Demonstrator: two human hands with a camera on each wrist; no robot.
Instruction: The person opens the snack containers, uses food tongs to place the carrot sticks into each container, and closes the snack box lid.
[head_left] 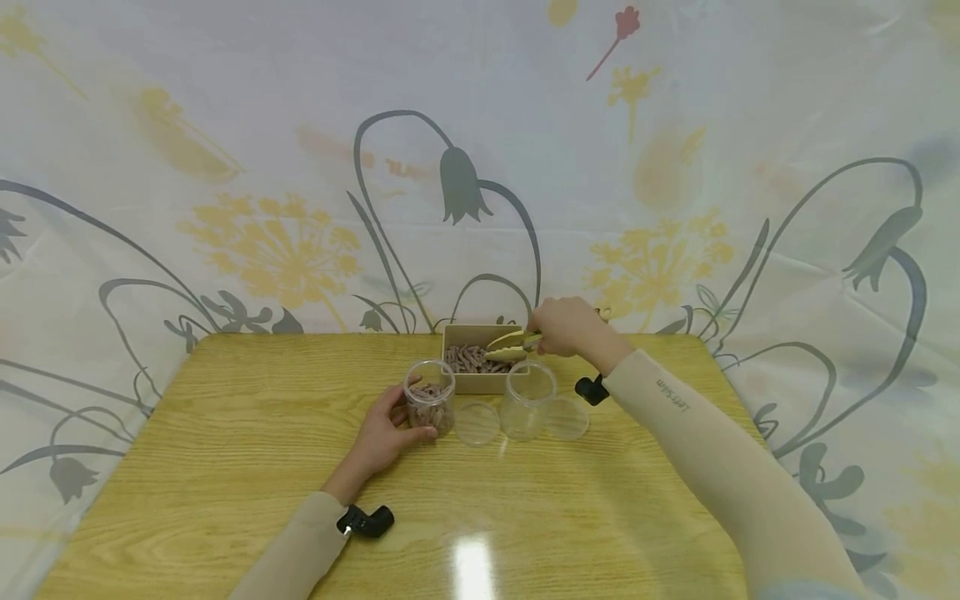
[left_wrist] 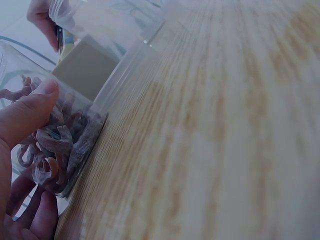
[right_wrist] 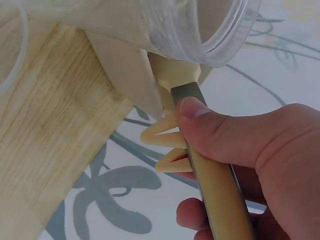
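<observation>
My left hand [head_left: 382,433] grips a clear jar [head_left: 431,421] standing on the table, thumb on one side and fingers round the other. Curled, whitish-dusted brown pieces [left_wrist: 55,140] fill its lower part. In my right hand [head_left: 566,325] is a pair of tongs [right_wrist: 220,200] with pale yellow tips and grip inserts and metal arms. The tips [head_left: 506,353] reach into a beige rectangular box [head_left: 480,384] of similar pieces [head_left: 467,358]; whether they pinch a piece I cannot tell. A second clear jar [head_left: 525,417], with no pieces visible, stands in front of the box's right end.
One clear round lid [head_left: 477,423] lies between the jars, another [head_left: 567,418] right of the second jar. Behind the wooden table [head_left: 262,433] hangs a flower-printed cloth [head_left: 300,167]. Each wrist wears a black camera [head_left: 366,522].
</observation>
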